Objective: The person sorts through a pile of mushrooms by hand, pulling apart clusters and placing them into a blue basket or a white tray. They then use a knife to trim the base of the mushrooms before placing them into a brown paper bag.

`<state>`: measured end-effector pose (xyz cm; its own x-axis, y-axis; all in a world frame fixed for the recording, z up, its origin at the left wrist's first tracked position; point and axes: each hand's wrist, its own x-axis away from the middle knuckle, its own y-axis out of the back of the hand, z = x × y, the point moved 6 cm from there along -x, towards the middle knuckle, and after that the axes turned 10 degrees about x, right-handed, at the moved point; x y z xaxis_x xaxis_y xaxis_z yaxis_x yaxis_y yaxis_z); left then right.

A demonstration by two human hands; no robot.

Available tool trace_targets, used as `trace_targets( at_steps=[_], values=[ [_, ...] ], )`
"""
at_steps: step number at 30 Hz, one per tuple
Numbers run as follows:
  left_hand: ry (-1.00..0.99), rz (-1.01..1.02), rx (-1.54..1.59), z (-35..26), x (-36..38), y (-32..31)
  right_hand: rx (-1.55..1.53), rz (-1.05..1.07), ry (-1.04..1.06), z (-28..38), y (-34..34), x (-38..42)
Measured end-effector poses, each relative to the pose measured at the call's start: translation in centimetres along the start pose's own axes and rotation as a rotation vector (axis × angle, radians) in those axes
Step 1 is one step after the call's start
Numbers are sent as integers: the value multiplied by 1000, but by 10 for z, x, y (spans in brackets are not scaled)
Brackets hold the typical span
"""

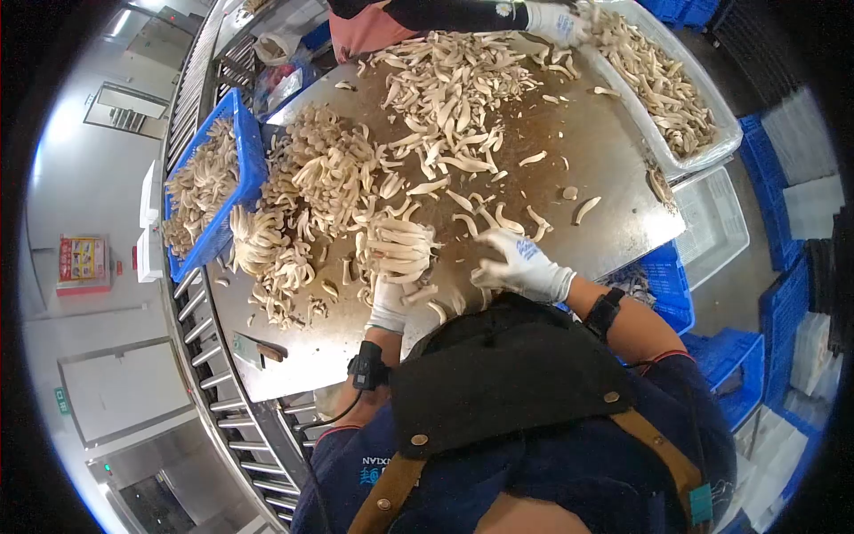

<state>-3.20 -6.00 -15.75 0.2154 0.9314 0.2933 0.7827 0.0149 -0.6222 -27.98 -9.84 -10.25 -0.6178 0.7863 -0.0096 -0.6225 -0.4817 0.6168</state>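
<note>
My left hand (389,305), in a white glove, is closed around a cluster of pale, long-stemmed mushrooms (402,250) at the near side of the metal table (569,231). The stem ends point right, toward my right hand. My right hand (520,269), also gloved, is just right of the cluster with thumb and fingers apart and nothing visible in its grip. Loose mushroom stems (485,214) lie beyond it, and a few blurred pieces are between the hands. A knife (258,347) with a brown handle rests at the near left corner.
Whole mushroom clusters (329,173) are heaped left, beside a blue basket (249,147) of more. A pile of separated mushrooms (458,89) lies at the far side. Across the table, another person's gloved hand (559,24) is at a lined bin (731,133) of mushrooms. Rollers (218,378) run along the left.
</note>
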Motion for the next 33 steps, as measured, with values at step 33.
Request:
trace_targets(
  at_steps=[33],
  values=[
    [655,652,2325,3,-15,-42,-708,107,-164,55,38,-52]
  ],
)
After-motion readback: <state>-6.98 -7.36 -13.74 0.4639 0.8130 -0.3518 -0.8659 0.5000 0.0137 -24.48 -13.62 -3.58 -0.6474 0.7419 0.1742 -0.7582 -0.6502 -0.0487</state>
